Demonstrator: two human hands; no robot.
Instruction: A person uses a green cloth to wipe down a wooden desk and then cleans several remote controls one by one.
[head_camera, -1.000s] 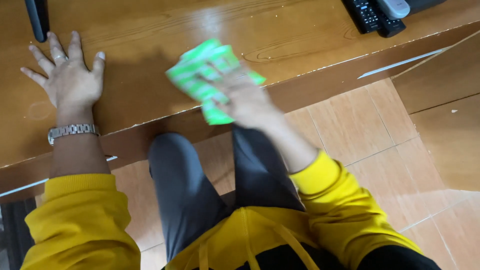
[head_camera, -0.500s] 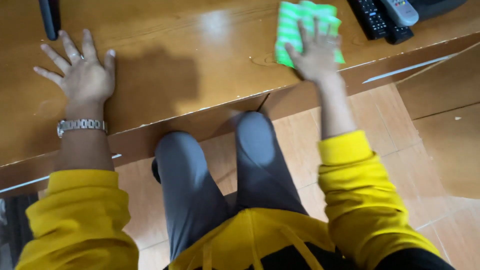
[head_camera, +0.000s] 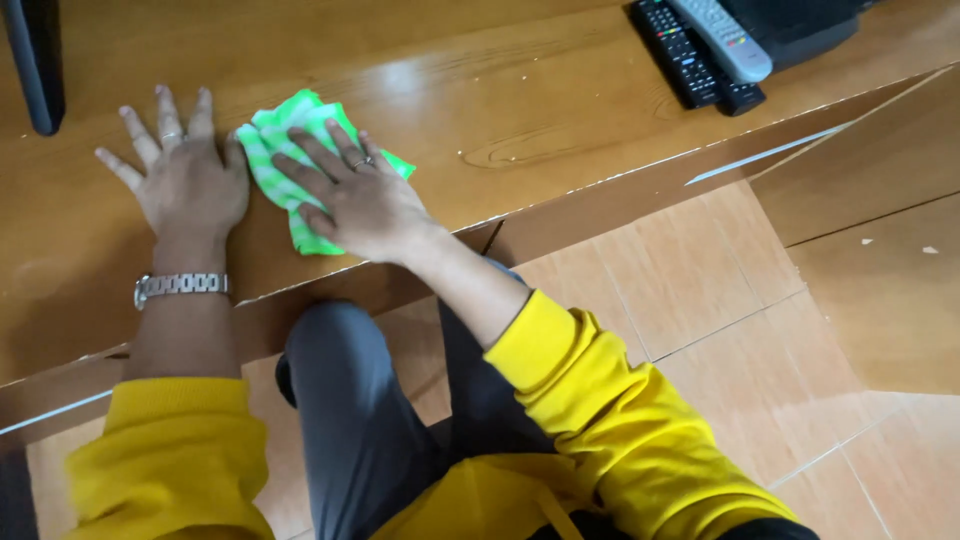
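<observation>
A green and white checked cloth (head_camera: 275, 150) lies bunched on the brown wooden tabletop (head_camera: 540, 130). My right hand (head_camera: 355, 200) presses flat on the cloth with fingers spread, a ring on one finger. My left hand (head_camera: 185, 175) rests flat on the wood just left of the cloth, its thumb side touching the cloth's edge. It wears a ring, and a silver watch (head_camera: 180, 285) sits on that wrist. Both arms are in yellow sleeves.
Two remote controls, one black (head_camera: 685, 55) and one grey (head_camera: 722, 38), lie at the table's far right beside a black box (head_camera: 800, 30). A dark upright object (head_camera: 35, 60) stands at the far left. Below the table edge are my grey-trousered knees and orange floor tiles (head_camera: 720, 330).
My right hand swept the cloth from the middle to the table's right side, then back left until it met my left hand. The left hand stayed planted.
</observation>
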